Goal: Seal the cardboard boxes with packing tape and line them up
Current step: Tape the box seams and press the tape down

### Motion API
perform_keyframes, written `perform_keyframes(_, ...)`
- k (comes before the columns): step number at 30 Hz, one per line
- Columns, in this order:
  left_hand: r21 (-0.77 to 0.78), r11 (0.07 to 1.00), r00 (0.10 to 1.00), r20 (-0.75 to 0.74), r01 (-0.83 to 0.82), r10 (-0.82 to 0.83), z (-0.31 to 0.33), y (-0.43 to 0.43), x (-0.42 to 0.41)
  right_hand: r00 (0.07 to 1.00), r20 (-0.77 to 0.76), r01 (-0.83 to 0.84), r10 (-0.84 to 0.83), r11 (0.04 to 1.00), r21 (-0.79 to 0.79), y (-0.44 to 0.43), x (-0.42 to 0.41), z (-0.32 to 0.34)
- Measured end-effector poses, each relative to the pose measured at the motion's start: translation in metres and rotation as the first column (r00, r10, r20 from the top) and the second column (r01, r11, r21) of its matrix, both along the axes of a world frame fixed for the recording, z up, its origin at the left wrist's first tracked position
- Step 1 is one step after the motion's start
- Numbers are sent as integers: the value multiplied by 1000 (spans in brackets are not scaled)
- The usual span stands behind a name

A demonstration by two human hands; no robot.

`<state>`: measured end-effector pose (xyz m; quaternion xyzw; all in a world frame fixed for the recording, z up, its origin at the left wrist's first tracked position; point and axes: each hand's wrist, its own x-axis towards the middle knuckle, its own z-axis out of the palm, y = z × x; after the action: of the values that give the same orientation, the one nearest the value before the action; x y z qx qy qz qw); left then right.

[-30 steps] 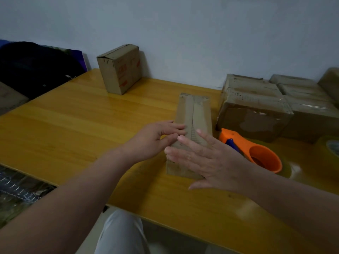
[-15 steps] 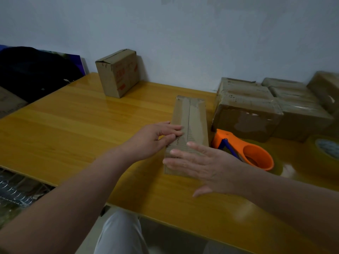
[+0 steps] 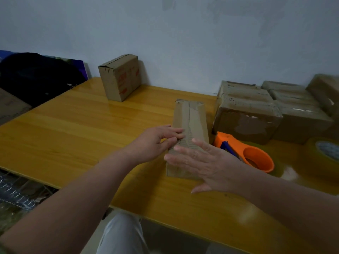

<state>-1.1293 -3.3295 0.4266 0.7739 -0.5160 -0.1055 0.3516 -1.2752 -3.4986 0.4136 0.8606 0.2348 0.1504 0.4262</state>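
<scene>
Yellow wooden table (image 3: 73, 134), glossy, stood against a pale wall (image 3: 183, 43).

Narrow box (image 3: 190, 118): cardboard, lay lengthwise right of the surface's middle, its long side running from near edge toward far edge; a seam ran down its top.

Left hand (image 3: 154, 142): held the box's left top edge, fingers curled together on the top, thumb against the side.

Right hand (image 3: 207, 162): lay flat over the box's near end, fingers straight and slightly apart, thumb out over the table.

Tape dispenser (image 3: 256, 156): orange with a blue part, lay just beside the box on its right.

Tape roll (image 3: 326, 151): at the right edge, partly cut off.

Taped boxes (image 3: 245, 114): a group toward the far right corner, side by side; count uncertain.

Small box (image 3: 119, 77): with red print, stood alone at the far edge, close to the wall.

Dark bag (image 3: 36, 76): beyond the left edge.
</scene>
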Motion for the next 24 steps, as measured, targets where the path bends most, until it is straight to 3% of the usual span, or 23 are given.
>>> perform_keyframes(6, 19, 998, 998, 13, -59, 59, 4, -1, -6, 992, -125, -12, 29, 991, 130, -19, -21, -4)
perform_keyframes(9, 23, 988, 988, 47, -150, 149, 11, -7, -16, 994, -64, -73, 88, 975, 210, -26, -39, 6)
perform_keyframes(12, 84, 959, 952, 174, -269, 252, 21, -20, -29, 980, 49, -197, 190, 956, 217, -27, -53, 17)
perform_keyframes(16, 144, 898, 878, 323, -415, 354, 28, -40, -46, 971, 169, -218, 171, 925, 312, -29, -61, 17)
perform_keyframes(20, 263, 826, 821, 449, -499, 353, 29, -63, -66, 968, 195, 19, -155, 827, 562, -36, -63, 9)
perform_keyframes(22, 338, 792, 828, 444, -509, 343, 30, -74, -73, 907, 72, 252, -415, 673, 695, -35, -65, 10)
perform_keyframes(24, 394, 773, 847, 415, -497, 333, 31, -81, -72, 795, -87, 462, -600, 507, 728, -35, -68, 9)
